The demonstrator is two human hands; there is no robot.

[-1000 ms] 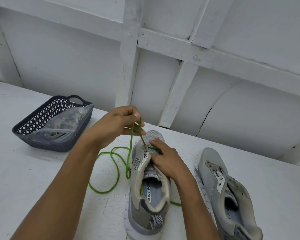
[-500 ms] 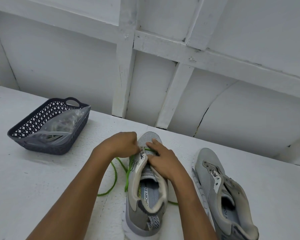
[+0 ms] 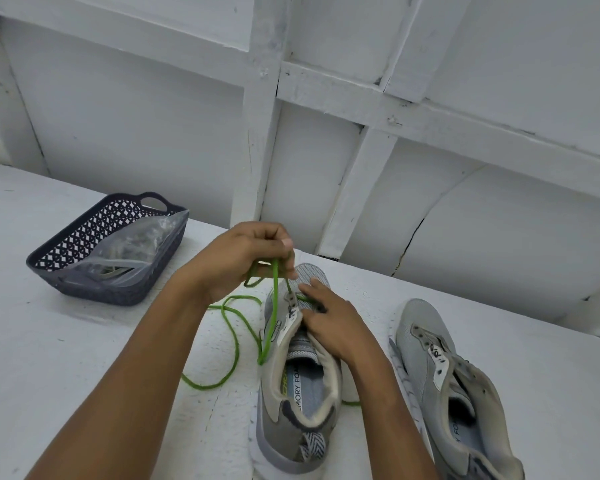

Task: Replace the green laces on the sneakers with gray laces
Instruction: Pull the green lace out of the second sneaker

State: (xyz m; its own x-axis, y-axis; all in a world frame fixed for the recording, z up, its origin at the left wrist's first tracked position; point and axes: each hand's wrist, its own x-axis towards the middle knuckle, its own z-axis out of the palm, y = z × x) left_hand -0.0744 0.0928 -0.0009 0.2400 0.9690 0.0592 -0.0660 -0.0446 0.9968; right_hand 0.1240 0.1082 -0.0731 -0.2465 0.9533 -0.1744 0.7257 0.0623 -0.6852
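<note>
The middle sneaker (image 3: 302, 403) is gray mesh with a padded cream collar and a printed insole, toe pointing to the top of the frame. A thin, round green lace (image 3: 274, 299) rises from its front eyelets. The left hand (image 3: 246, 258) pinches it between thumb and curled fingers just above the toe, and the slack loops over the rough white table (image 3: 66, 358) at left. The right hand (image 3: 329, 317) lies on the eyelet area with fairly straight fingers pressing down; its thumb is hidden. A second sneaker (image 3: 458, 393), unlaced, is cut off at lower right. At upper left, a dark lattice basket (image 3: 84, 233) holds a clear plastic bag (image 3: 129, 251) with blurry contents.
</note>
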